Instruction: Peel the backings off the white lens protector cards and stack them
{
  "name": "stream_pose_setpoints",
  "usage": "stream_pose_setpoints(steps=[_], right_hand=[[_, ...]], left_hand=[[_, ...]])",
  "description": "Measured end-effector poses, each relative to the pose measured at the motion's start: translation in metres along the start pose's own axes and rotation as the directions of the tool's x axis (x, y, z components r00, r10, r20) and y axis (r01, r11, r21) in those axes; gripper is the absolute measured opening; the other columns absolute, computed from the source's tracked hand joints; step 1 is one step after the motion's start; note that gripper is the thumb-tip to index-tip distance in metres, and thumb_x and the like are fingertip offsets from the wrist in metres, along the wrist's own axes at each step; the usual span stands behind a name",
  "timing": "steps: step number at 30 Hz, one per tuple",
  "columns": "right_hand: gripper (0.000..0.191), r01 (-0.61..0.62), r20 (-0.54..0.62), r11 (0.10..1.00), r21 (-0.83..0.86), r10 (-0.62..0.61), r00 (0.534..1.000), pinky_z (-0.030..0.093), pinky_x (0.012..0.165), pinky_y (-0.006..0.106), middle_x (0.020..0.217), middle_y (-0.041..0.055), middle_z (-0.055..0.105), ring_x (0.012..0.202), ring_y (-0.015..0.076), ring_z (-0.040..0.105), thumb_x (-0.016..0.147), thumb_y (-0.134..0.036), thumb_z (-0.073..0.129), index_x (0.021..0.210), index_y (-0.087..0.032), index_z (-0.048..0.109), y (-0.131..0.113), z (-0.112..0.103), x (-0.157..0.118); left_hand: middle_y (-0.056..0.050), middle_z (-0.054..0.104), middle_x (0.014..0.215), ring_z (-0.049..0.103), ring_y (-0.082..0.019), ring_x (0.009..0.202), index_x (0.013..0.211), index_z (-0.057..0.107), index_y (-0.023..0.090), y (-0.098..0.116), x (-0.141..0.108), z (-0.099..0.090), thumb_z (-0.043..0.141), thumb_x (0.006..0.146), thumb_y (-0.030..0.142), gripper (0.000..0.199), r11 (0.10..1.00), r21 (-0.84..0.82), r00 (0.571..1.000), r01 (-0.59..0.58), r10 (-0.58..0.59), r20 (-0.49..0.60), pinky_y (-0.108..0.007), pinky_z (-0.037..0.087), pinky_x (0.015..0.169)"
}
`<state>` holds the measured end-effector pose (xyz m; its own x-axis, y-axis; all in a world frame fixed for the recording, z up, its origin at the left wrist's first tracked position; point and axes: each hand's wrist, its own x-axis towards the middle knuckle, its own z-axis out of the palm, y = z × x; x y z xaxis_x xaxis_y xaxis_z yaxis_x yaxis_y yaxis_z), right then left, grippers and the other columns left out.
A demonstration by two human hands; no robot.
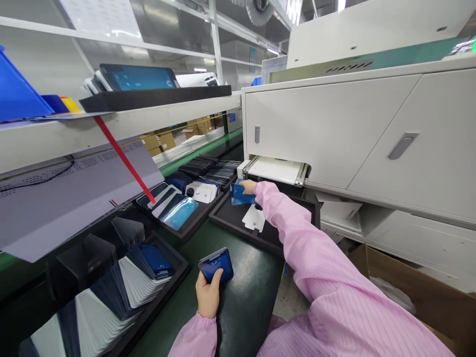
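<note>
My left hand (pixel 208 292) is closed around a small stack of dark blue phone panels (pixel 217 264), held above the green bench with the thumb across the front. My right arm reaches forward to a black foam tray (pixel 226 218), where my right hand (pixel 248 186) grips the edge of a blue phone panel (pixel 238 192). Its fingertips are partly hidden. Near that hand lie white phone-shaped plates (pixel 253 218) in the same tray. Just beyond is the white conveyor belt (pixel 277 169), coming out of the machine's opening.
A large white machine (pixel 327 124) stands at the right. Black trays with fanned panels (pixel 107 302) and loose panels (pixel 176 210) line the left. A red strap (pixel 124 158) hangs from a shelf (pixel 159 114). A cardboard box (pixel 420 297) sits low at the right.
</note>
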<state>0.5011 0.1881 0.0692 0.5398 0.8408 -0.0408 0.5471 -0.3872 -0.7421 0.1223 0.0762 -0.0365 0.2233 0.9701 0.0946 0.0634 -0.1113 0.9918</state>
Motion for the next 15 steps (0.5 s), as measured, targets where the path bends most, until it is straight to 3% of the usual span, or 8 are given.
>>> stream_pose_setpoints(steps=[4, 9, 12, 15], right_hand=[[0.033, -0.023, 0.009, 0.951, -0.310, 0.027, 1.000, 0.053, 0.088, 0.042, 0.122, 0.0094, 0.059, 0.104, 0.0209, 0.061, 0.092, -0.034, 0.057, 0.120, -0.016, 0.056, 0.002, -0.006, 0.010], [0.040, 0.022, -0.002, 0.831, -0.556, -0.027, 1.000, 0.050, 0.094, 0.047, 0.128, 0.0114, 0.054, 0.113, 0.0250, 0.057, 0.090, -0.034, 0.060, 0.124, -0.015, 0.053, 0.009, -0.004, 0.002], [0.051, 0.131, 0.106, 0.763, -0.633, -0.082, 0.991, 0.049, 0.094, 0.044, 0.128, 0.0153, 0.054, 0.112, 0.0259, 0.057, 0.085, -0.031, 0.068, 0.127, -0.011, 0.049, 0.008, -0.001, -0.003], [0.037, 0.254, 0.246, 0.696, -0.671, -0.113, 0.963, 0.053, 0.088, 0.041, 0.119, 0.0101, 0.060, 0.103, 0.0214, 0.061, 0.089, -0.033, 0.062, 0.120, -0.014, 0.055, 0.003, 0.004, -0.010]], left_hand=[[-0.006, 0.074, 0.073, 0.069, -0.024, 0.068, 0.077, 0.068, 0.016, 0.001, 0.000, 0.000, 0.072, 0.066, 0.042, 0.028, 1.000, -0.002, 1.000, -0.012, 0.012, -0.003, -0.037, 0.057, 0.070], [-0.006, 0.073, 0.070, 0.068, -0.023, 0.065, 0.074, 0.068, 0.014, 0.004, 0.001, 0.000, 0.071, 0.065, 0.044, 0.031, 1.000, -0.005, 1.000, -0.028, 0.027, -0.010, -0.036, 0.057, 0.066], [-0.006, 0.073, 0.071, 0.067, -0.022, 0.066, 0.075, 0.068, 0.014, 0.003, 0.002, 0.001, 0.072, 0.065, 0.043, 0.031, 1.000, -0.007, 1.000, -0.010, 0.010, -0.018, -0.035, 0.056, 0.069], [-0.005, 0.073, 0.074, 0.067, -0.021, 0.070, 0.080, 0.069, 0.014, -0.001, 0.002, 0.001, 0.075, 0.064, 0.041, 0.032, 1.000, -0.015, 1.000, 0.007, -0.007, -0.012, -0.034, 0.055, 0.073]])
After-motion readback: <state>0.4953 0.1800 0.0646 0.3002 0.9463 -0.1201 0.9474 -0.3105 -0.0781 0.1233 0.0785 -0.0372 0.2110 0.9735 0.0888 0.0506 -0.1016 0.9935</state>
